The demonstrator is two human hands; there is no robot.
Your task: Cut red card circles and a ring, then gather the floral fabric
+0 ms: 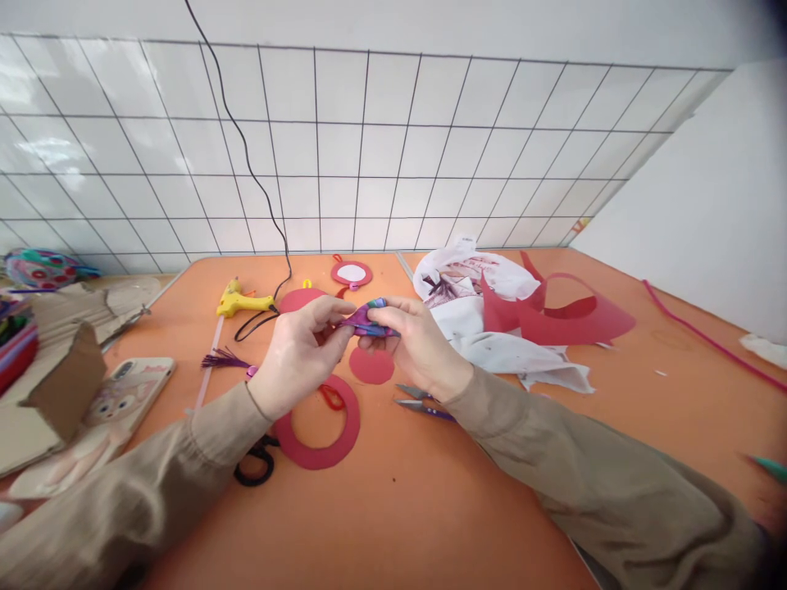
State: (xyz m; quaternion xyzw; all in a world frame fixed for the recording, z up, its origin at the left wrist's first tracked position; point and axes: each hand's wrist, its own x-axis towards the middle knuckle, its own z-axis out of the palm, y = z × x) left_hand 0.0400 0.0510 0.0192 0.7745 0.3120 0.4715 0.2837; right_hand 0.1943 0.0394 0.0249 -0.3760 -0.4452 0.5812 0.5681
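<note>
Between my hands, above the orange table, is a small folded piece of purple and blue patterned fabric (369, 318). My left hand (306, 348) pinches its left end between thumb and fingers. On its right end my right hand (419, 342) is closed, thumb on top and fingers curled beneath. Under the hands lie a red paper ring (344, 442) and a small red disc (372, 366). Thread snips (424, 401) with grey blades point left below my right hand, their handles partly hidden by my wrist. Black-handled scissors (255, 463) lie beside the ring, partly covered by my left arm.
A yellow glue gun (243, 301) with a black cord rests at the back left. Near it are a purple tassel (225, 359) and a red-rimmed round ornament (352, 272). A white plastic bag (479, 324) and red paper scraps (566, 328) lie right; a phone case (126, 397) and cardboard (67, 397) left.
</note>
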